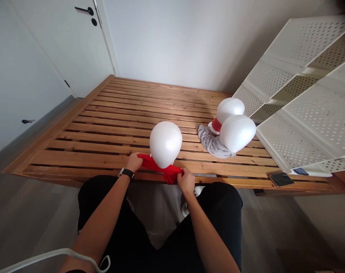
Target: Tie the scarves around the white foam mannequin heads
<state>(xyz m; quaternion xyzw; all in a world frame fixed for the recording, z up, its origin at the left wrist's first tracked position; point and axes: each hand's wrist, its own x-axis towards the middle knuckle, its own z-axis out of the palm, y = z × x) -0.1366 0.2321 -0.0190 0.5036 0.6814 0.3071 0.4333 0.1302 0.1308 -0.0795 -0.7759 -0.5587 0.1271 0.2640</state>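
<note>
A white foam mannequin head stands near the front edge of a wooden slatted bed frame. A red cloth is wrapped round its neck. My left hand, with a black watch on the wrist, is closed on the cloth's left end. Closed on the right end, my right hand sits just below the head. Two more white heads stand to the right, one over a grey cloth, one with a red cloth at its neck.
A white perforated shelf unit leans over the frame's right side. A dark phone lies on the front right slat. A white door stands at the back left. My black-trousered knees are below the frame's edge.
</note>
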